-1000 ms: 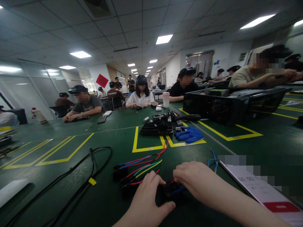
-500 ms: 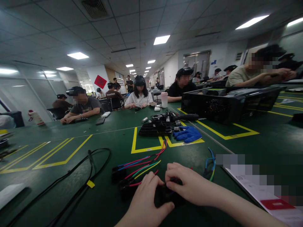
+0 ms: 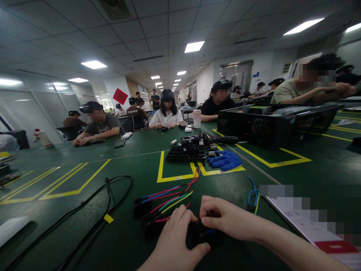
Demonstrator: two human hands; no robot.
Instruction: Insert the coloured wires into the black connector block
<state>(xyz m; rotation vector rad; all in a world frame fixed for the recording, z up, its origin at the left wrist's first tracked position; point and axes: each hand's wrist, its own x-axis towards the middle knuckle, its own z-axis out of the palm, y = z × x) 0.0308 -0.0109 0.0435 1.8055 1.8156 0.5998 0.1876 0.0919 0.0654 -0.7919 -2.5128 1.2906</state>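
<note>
My left hand (image 3: pixel 179 241) rests on the table with fingers and thumb curved around the near side of a dark block-like part (image 3: pixel 207 239), whose details are lost in shadow. Over that part, my right hand (image 3: pixel 225 218) is closed in a pinch; what sits between its fingertips is hidden. A short blue wire (image 3: pixel 211 230) shows just under the right fingers. Left of my hands lie black connector-like blocks (image 3: pixel 142 207) with red, blue, green and yellow wires (image 3: pixel 176 202). Right of them is another small bundle of blue and yellow-green wires (image 3: pixel 253 194).
Black cables (image 3: pixel 108 195) loop across the left side. Farther off lie a black tool pouch (image 3: pixel 186 153), a blue glove (image 3: pixel 225 160) and a black computer case (image 3: pixel 265 126). A partly blurred sheet (image 3: pixel 307 222) is at the right. Several people sit around the table.
My right hand has lifted slightly and moved a little right, showing more of the blue wire and dark part below it. My left hand stays almost in place.
</note>
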